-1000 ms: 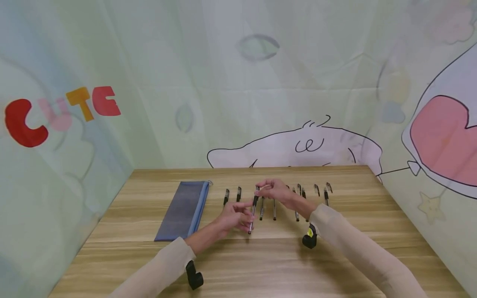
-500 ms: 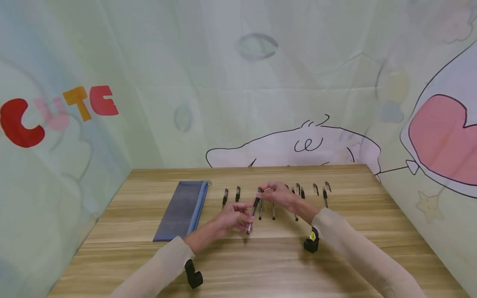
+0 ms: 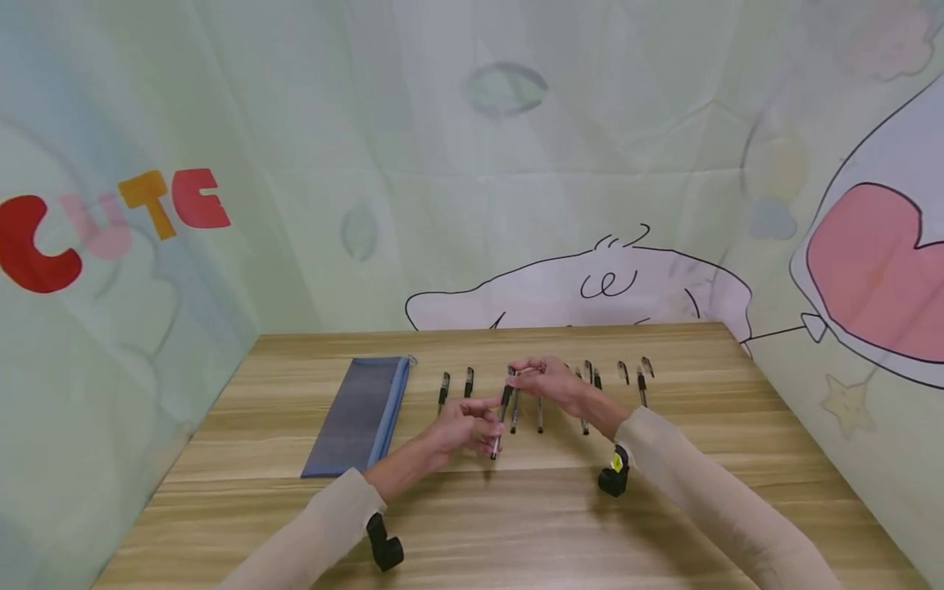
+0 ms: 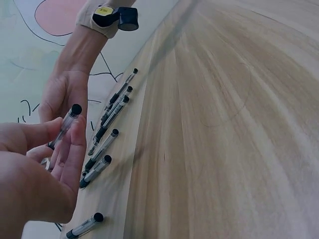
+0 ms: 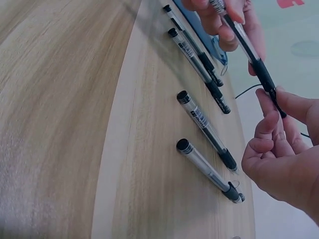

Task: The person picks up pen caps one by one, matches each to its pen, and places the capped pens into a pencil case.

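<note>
Both hands hold one clear-barrelled gel pen (image 3: 501,422) with a black rubber grip, slanted above the table. My left hand (image 3: 460,428) pinches the lower barrel between thumb and fingers, the black end plug showing past them in the left wrist view. At the upper, dark end of the pen, my right hand (image 5: 284,144) pinches with thumb and fingertips, which partly hide that end. Just right of the held pen lie two similar pens, one of them a pen (image 5: 207,129) with a printed label.
A blue zip pouch (image 3: 354,418) lies left on the wooden table (image 3: 516,524). Two capped pens, including a pen (image 3: 469,382), lie beside it. Farther right are several pens, such as an uncapped pen (image 3: 642,388), and loose clear caps, among them a cap (image 3: 623,373).
The right hand and the pen's upper end shifted slightly right and down, then back up and left. Both hands keep hold of the pen. The head view has drifted slightly.
</note>
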### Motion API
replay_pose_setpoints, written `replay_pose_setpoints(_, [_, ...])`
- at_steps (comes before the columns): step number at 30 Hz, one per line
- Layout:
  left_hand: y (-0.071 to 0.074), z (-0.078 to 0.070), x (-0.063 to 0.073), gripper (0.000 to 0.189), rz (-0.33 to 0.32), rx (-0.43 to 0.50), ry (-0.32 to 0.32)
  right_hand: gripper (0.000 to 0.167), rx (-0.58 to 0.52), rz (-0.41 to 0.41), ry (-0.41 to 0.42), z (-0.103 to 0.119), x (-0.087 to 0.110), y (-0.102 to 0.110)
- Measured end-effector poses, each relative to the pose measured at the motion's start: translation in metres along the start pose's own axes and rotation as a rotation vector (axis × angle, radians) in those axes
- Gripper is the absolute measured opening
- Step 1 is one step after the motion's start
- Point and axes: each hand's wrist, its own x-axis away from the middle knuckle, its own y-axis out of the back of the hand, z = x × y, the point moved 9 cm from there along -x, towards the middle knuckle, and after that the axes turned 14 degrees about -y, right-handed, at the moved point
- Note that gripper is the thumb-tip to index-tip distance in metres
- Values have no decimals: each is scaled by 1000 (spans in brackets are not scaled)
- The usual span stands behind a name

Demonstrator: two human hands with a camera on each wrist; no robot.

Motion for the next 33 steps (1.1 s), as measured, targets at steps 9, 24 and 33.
replay_pose_setpoints(9, [0,-1,-2,59,-52,-9,-11,46,-18,-16,-3,1,-2,1])
replay_pose_setpoints(24, [3,-7,-9,62,-74,-48,-15,51,76,-36,106,9,4,5])
replay_pose_setpoints(33, [13,-4,-15,62,-121,-86,-8,52,61,-32,59,-2,17,17])
